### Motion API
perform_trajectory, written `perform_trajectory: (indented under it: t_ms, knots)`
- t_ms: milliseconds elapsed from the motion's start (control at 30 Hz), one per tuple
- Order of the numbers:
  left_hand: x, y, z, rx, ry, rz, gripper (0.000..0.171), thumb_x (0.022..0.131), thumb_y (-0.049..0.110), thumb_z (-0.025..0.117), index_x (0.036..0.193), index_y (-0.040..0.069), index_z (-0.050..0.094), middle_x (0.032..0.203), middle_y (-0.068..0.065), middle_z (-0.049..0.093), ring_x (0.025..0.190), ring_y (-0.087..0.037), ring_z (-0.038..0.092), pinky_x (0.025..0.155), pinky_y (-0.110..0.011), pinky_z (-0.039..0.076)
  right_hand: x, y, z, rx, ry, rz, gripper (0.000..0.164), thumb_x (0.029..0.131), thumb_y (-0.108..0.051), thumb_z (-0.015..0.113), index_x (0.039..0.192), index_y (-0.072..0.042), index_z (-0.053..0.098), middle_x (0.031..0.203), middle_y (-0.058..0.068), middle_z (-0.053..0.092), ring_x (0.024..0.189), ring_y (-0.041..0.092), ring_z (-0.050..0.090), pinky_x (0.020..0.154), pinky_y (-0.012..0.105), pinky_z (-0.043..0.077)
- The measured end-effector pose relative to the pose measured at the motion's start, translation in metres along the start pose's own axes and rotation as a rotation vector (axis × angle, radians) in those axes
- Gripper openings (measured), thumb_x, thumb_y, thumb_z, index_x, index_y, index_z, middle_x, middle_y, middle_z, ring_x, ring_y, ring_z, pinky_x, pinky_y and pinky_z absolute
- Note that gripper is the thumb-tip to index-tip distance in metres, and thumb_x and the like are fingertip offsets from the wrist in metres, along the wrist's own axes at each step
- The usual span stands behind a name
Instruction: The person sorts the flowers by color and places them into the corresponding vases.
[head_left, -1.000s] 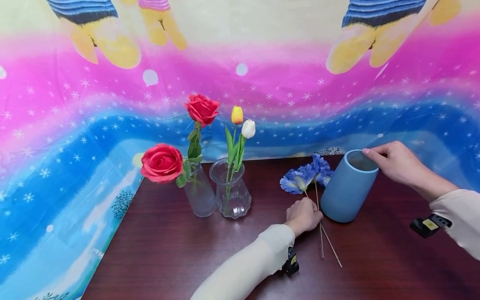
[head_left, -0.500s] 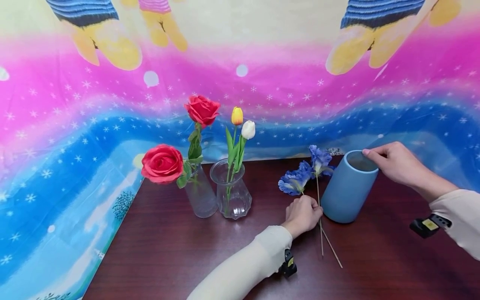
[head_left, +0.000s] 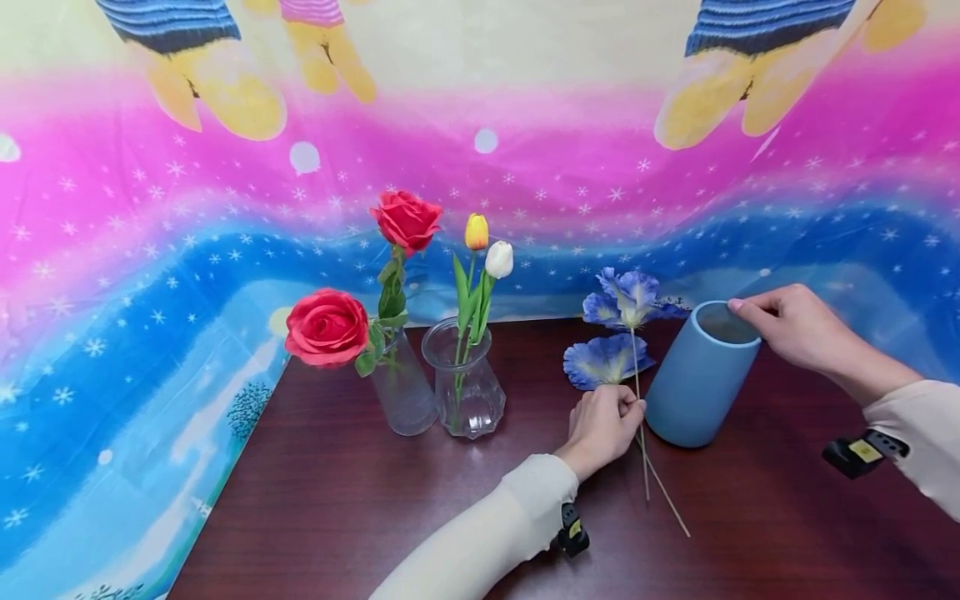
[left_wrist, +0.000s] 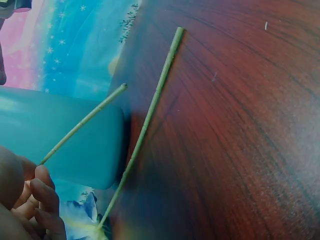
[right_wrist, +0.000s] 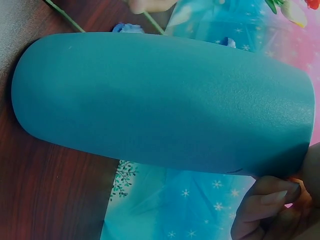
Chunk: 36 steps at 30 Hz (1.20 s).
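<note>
My left hand [head_left: 603, 421] pinches the thin stem of a blue artificial flower [head_left: 628, 298]; its bloom points up and away, and its cut end hangs free in the left wrist view. Another blue flower [head_left: 600, 362] lies on the table beneath, its stem [left_wrist: 145, 127] crossing under the held one. Just to the right stands a matte blue vase [head_left: 701, 383], wide-bodied, with an open mouth. My right hand [head_left: 795, 325] grips its rim, thumb at the mouth and fingers on the outer wall, as the right wrist view also shows [right_wrist: 270, 205].
Left of the hands, a clear glass vase [head_left: 471, 404] holds a yellow and a white tulip. Beside it, a narrower glass vase [head_left: 405, 396] carries two red roses. Behind the dark wooden table [head_left: 322, 517] hangs a colourful printed cloth [head_left: 555, 125].
My left hand has raised one blue flower off the other, its bloom rising and its stem end lifting. The right hand and the blue vase stay in place.
</note>
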<state>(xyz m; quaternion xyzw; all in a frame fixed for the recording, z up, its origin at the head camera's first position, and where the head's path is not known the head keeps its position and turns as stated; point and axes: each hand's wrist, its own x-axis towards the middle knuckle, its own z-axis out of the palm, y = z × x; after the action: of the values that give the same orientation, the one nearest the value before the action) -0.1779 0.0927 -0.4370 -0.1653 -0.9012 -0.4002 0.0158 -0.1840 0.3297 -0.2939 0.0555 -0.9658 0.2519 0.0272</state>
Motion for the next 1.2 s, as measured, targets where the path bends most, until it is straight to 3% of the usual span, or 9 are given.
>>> perform_trajectory:
  t_ms: [367, 667, 800, 1000, 1200]
  knots:
    - [-0.001, 0.002, -0.017, -0.080, 0.094, 0.075, 0.019, 0.100, 0.033, 0.061, 0.088, 0.024, 0.074, 0.065, 0.017, 0.059, 0.055, 0.004, 0.045, 0.054, -0.015, 0.035, 0.001, 0.002, 0.002, 0.010, 0.016, -0.018, 0.049, 0.109, -0.032, 0.044, 0.127, 0.009, 0.064, 0.053, -0.003, 0.029, 0.052, 0.010, 0.027, 0.054, 0.029, 0.028]
    - [-0.005, 0.014, -0.035, -0.130, 0.176, 0.175, 0.018, 0.100, 0.030, 0.062, 0.089, 0.022, 0.074, 0.068, 0.010, 0.064, 0.056, 0.009, 0.044, 0.055, -0.010, 0.034, 0.001, 0.004, 0.002, 0.017, 0.020, -0.020, 0.050, 0.109, -0.033, 0.043, 0.121, 0.009, 0.067, 0.055, -0.004, 0.025, 0.050, 0.009, 0.024, 0.051, 0.032, 0.025]
    - [-0.005, 0.017, -0.043, -0.156, 0.193, 0.187, 0.019, 0.100, 0.031, 0.061, 0.091, 0.022, 0.075, 0.070, 0.009, 0.067, 0.057, 0.011, 0.046, 0.057, -0.009, 0.035, 0.001, 0.003, 0.001, 0.022, 0.027, -0.023, 0.047, 0.109, -0.031, 0.044, 0.114, 0.007, 0.071, 0.055, -0.006, 0.023, 0.051, 0.008, 0.023, 0.050, 0.032, 0.025]
    - [-0.004, 0.020, -0.051, -0.167, 0.197, 0.216, 0.020, 0.101, 0.031, 0.060, 0.096, 0.021, 0.077, 0.068, 0.006, 0.066, 0.056, 0.009, 0.050, 0.056, -0.009, 0.037, 0.002, 0.007, 0.001, 0.027, 0.022, -0.013, 0.050, 0.108, -0.034, 0.044, 0.122, 0.008, 0.068, 0.056, -0.004, 0.028, 0.055, 0.011, 0.028, 0.055, 0.030, 0.027]
    - [-0.003, 0.023, -0.057, -0.218, 0.228, 0.223, 0.020, 0.100, 0.030, 0.061, 0.094, 0.019, 0.076, 0.066, 0.005, 0.065, 0.055, 0.007, 0.049, 0.056, -0.010, 0.038, 0.001, 0.007, 0.001, 0.043, 0.024, -0.003, 0.051, 0.108, -0.038, 0.044, 0.118, 0.005, 0.070, 0.055, -0.005, 0.025, 0.052, 0.011, 0.025, 0.051, 0.032, 0.025]
